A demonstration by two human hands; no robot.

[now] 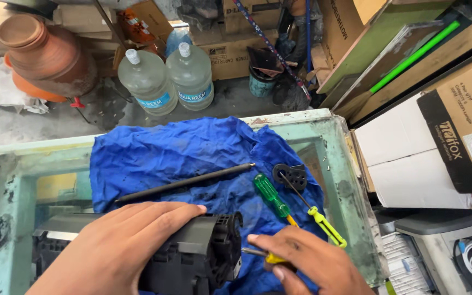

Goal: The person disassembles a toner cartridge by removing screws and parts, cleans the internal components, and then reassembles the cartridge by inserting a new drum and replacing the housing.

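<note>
My left hand (121, 246) lies flat on top of a long black toner cartridge (203, 254) and holds it down on a blue cloth (192, 147). My right hand (307, 265) grips a yellow-handled screwdriver (269, 257) whose metal tip points at the cartridge's right end cap. Beyond the hands, a thin black rod (187, 183) lies across the cloth. A green-handled screwdriver (271, 196), a slim yellow-handled tool (323, 221) and a small black plastic part (290, 175) rest to the right of the rod.
The cloth covers a worn glass-topped table (334, 164) with a pale green frame. Two large water bottles (170, 79), a clay pot (45, 54) and cardboard boxes (460, 131) stand on the floor beyond. A grey printer (443, 246) sits at right.
</note>
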